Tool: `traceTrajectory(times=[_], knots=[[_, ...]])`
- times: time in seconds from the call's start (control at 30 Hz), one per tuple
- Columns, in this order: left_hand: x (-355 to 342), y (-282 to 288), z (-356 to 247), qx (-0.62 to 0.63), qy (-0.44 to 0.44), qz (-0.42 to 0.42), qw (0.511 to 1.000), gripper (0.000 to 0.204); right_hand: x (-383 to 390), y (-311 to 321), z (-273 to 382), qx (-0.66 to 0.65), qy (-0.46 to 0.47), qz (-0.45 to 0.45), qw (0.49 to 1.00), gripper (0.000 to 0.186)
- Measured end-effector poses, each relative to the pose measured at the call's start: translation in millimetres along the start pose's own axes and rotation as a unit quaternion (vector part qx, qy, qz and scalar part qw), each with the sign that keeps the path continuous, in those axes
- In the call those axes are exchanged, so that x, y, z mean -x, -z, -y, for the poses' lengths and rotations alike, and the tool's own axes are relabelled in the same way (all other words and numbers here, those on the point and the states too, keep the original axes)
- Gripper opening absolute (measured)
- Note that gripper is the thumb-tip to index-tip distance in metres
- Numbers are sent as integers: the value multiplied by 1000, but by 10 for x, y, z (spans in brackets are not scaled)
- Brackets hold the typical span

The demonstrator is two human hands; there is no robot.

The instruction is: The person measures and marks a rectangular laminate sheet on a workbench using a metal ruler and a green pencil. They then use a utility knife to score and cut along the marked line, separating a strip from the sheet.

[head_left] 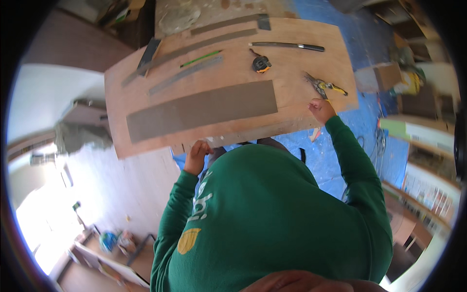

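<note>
My right hand (321,111) is at the near right edge of a plywood board (292,65), fingers curled in, with nothing visible in them. Just beyond it lie snips (323,86) with yellow and black handles, one handle end close to my knuckles. Below the board's near edge, my left hand (196,158) has its fingers bent together, and no object shows in it. A wide grey-brown strip (202,111) lies flat on the board, between and beyond my hands.
Farther back on the board are a tape measure (261,63), a black-handled knife or saw (287,45), a green pencil (201,58), a metal ruler (186,75), narrow strips (194,46) and a dark angled piece (149,57). Blue sheeting (316,155) covers the floor; a cardboard box (387,76) stands right.
</note>
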State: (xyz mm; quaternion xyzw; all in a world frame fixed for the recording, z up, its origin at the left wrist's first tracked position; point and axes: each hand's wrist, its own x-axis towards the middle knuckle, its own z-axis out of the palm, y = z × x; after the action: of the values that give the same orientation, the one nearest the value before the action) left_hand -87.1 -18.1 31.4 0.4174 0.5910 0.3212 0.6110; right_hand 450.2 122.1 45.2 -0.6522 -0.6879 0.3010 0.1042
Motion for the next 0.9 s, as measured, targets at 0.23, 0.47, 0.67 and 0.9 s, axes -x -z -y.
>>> traceTrajectory(times=[0.23, 0.47, 0.67, 0.9], knots=[[-52, -1344, -228, 193, 123, -20, 973, 37, -276, -95, 188, -327, -149, 283, 889, 24], [-379, -1942, -459, 402, 143, -13, 904, 44, -242, -655, 730, -446, -215, 294, 818, 25], [-613, -2065, -234, 468, 134, -19, 873, 45, -213, -871, 883, -547, -275, 328, 719, 24], [-565, -2215, -244, 460, 105, -145, 870, 44, -267, -807, 910, -441, -178, 281, 834, 34]])
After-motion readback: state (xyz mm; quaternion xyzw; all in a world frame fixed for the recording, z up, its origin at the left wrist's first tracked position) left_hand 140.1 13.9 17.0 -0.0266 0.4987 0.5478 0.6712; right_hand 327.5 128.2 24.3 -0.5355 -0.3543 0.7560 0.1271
